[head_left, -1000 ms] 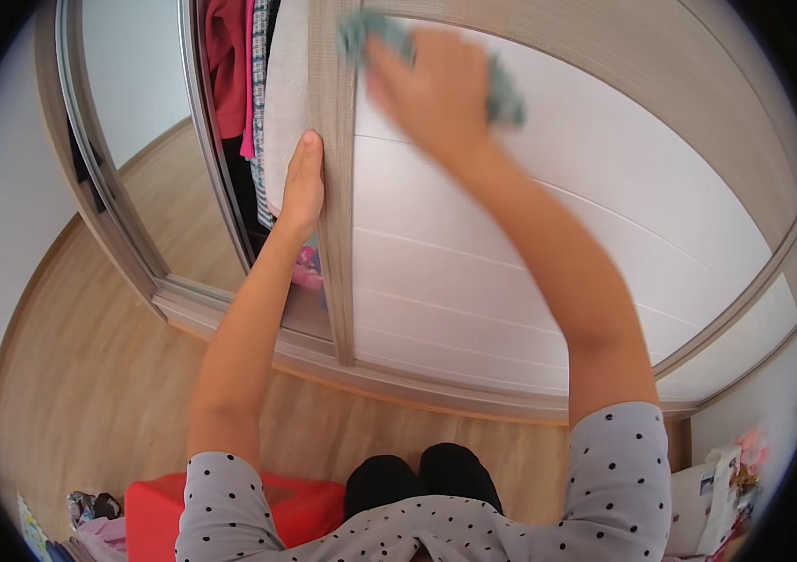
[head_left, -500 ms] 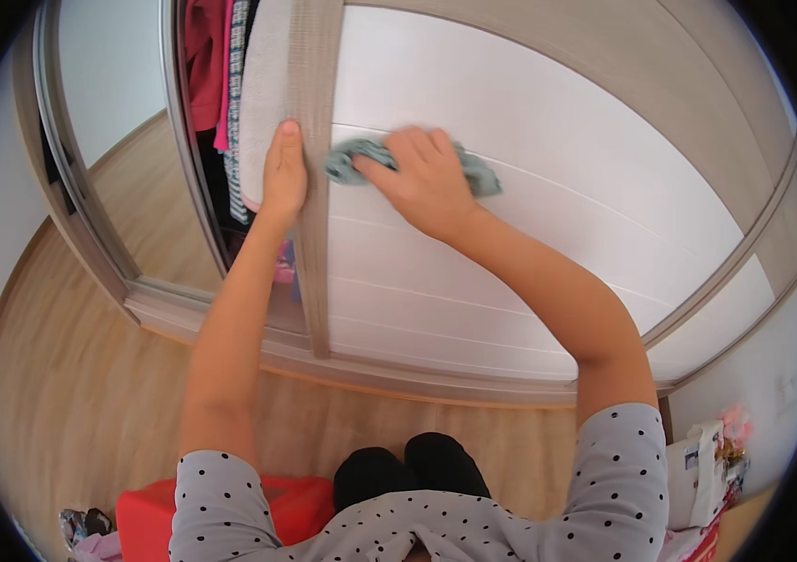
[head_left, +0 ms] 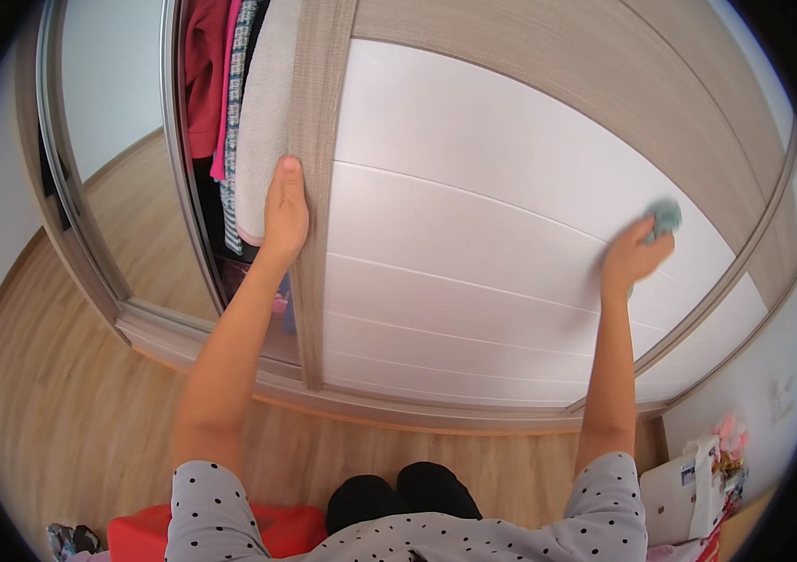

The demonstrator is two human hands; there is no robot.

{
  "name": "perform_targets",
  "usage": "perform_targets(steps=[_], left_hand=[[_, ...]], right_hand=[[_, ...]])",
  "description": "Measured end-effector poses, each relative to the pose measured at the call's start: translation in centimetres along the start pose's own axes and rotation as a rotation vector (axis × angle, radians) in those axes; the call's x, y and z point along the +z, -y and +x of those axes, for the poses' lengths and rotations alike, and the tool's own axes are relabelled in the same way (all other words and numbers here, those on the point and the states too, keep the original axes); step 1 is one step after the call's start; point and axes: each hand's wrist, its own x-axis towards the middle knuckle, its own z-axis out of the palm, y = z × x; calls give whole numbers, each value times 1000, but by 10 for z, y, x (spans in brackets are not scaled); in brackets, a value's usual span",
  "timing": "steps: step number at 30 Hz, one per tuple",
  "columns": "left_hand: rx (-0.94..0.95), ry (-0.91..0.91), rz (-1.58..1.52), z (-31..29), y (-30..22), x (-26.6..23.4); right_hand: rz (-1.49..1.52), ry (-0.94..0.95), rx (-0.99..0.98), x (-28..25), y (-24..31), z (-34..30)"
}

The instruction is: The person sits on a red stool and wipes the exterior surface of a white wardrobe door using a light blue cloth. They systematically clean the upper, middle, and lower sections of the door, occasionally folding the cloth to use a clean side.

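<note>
A sliding wardrobe door (head_left: 455,234) with a white grooved panel and a wood-look frame stands before me. My left hand (head_left: 285,211) grips the door's left edge, thumb up along the frame; its other fingers are hidden behind. Towards the right end of the white panel, my right hand (head_left: 635,258) presses a bunched grey-green cloth (head_left: 665,215) against the surface. The hand is slightly blurred, and part of the cloth is hidden under it.
Left of the door edge hang clothes (head_left: 206,84) in the open wardrobe, next to a mirrored door (head_left: 127,178). A red box-like object (head_left: 136,534) sits on the wood floor (head_left: 52,393) at lower left. White bags and pink items (head_left: 698,478) stand at lower right.
My right hand has swept the cloth from near the door's left edge across to the panel's right side. The left hand keeps its grip on the edge. The view has shifted slightly.
</note>
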Motion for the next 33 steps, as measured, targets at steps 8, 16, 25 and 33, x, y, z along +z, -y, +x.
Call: perform_targets(steps=[8,16,25,33], left_hand=[[43,37,73,16,16,-23],[-60,120,-93,3,-6,-16],[-32,114,-48,6,2,-19],[-50,30,51,11,6,-17]], right_hand=[[333,147,-623,33,249,-11],[750,584,-969,-13,200,-189],[626,780,-840,-40,180,-194],[679,775,-771,-33,190,-197]])
